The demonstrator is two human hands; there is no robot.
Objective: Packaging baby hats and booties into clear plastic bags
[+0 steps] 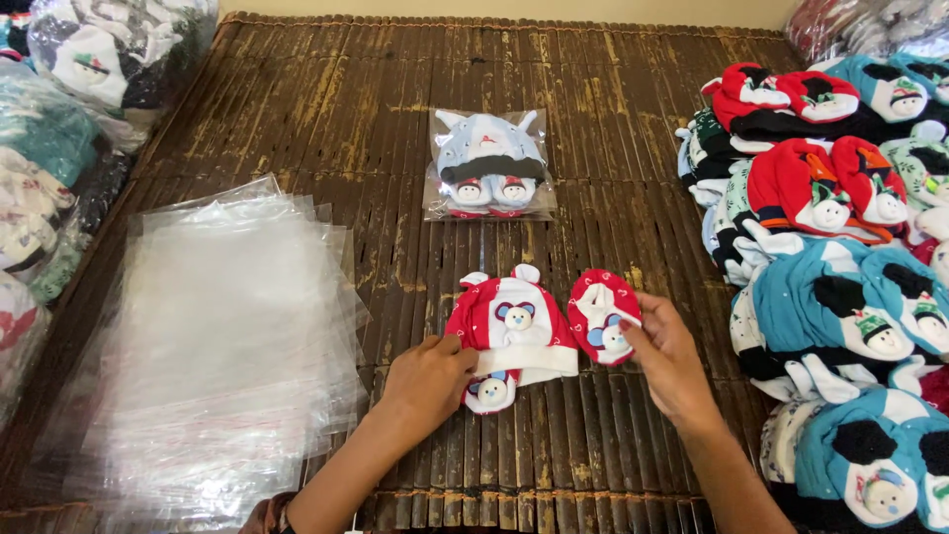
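While the left hand [427,381] presses its fingers [453,346] onto the lower left edge of a small red-and-white baby cap [514,331], holding it flat, the right hand [667,356] pinches a red mitten [603,314] between thumb and fingers, just beside the cap's right side, as if to line it up. A second mitten [491,392] peeks out from under the cap's white folded brim. All three are soft knit with a stitched bear face, lying near the near edge of a dark slatted bamboo mat [326,129]. Farther toward the far edge lies a clear sealed bag [488,164] with a pale blue set inside. At the left edge sits a slippery stack of empty clear plastic bags [217,346]; along the right edge, loose caps in teal and red [830,257] are heaped.
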